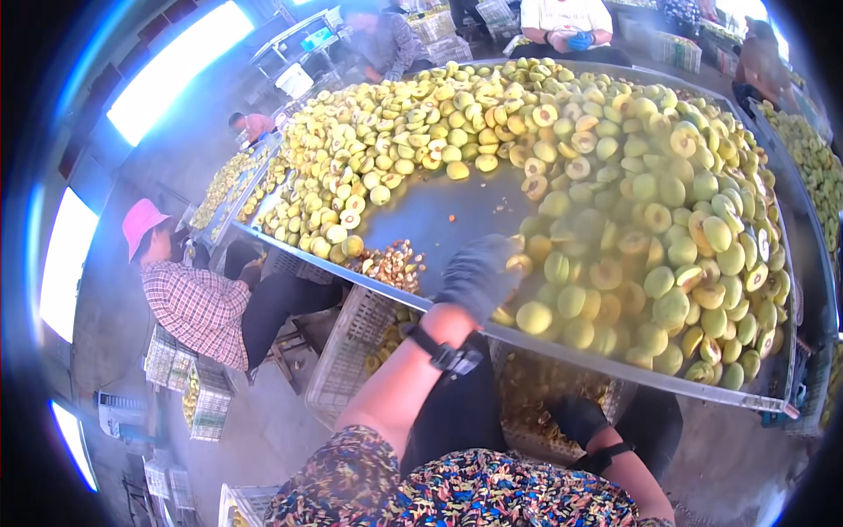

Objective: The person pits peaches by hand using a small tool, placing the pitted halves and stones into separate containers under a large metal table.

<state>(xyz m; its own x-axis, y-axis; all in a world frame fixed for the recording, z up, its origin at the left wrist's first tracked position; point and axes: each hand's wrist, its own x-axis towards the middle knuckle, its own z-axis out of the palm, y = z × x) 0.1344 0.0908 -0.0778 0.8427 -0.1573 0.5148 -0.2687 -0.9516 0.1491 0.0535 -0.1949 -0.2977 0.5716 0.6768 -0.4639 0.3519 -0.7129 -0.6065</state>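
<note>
Before me is a large metal-topped table (454, 197) heaped with yellow-green stone fruit (421, 118), many cut open with brown centres showing. My left hand (479, 273), in a dark grey glove, reaches over the near edge. Its fingertips meet a cut fruit piece (519, 263) at the side of the heap; haze blurs whether they grip it. Lower down, my right hand (579, 419), in a black glove, hangs above a crate (560, 382) of brownish scraps between my knees. What its fingers hold is hidden. A pile of fruit stones (398, 265) lies left of my left hand.
A raised metal rim (632, 369) borders the table. Beside my left leg stands a plastic crate (349, 342) with fruit. A person in a pink hat (191, 290) sits at left. Other people work across the table, including one with blue gloves (581, 41). More crates (207, 402) stand on the floor.
</note>
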